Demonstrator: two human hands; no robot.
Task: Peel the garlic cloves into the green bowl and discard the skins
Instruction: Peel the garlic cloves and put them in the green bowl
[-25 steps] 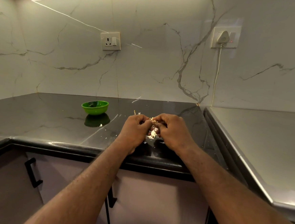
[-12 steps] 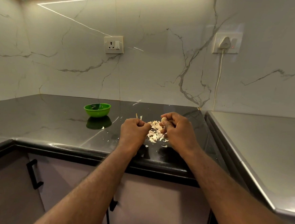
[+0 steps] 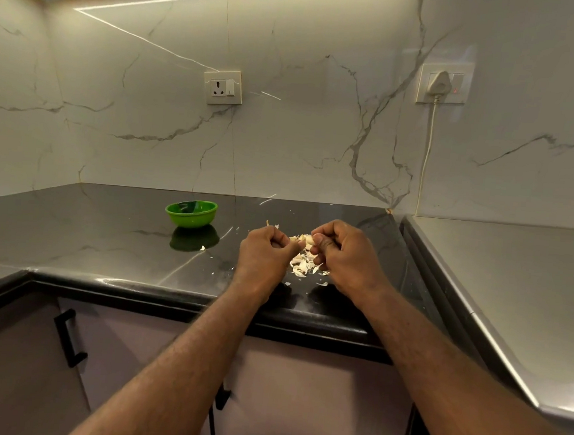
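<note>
My right hand (image 3: 346, 256) pinches a pale garlic clove (image 3: 309, 239) at its fingertips, just above the black counter. My left hand (image 3: 269, 253) is curled beside it, a short gap away, and seems to pinch a bit of skin (image 3: 293, 239). Between and under both hands lies a pile of garlic skins (image 3: 302, 265). The green bowl (image 3: 191, 213) stands on the counter to the left of my left hand; what it holds is not visible.
Loose skin flakes (image 3: 214, 256) are scattered between the bowl and the pile. The black counter (image 3: 71, 231) meets a grey steel surface (image 3: 513, 286) on the right. A marble wall with two sockets and a hanging cable (image 3: 428, 153) is behind.
My hands were pressed together over the pile; they have drawn slightly apart, uncovering the skins. The right hand keeps the clove. The view has tilted a little.
</note>
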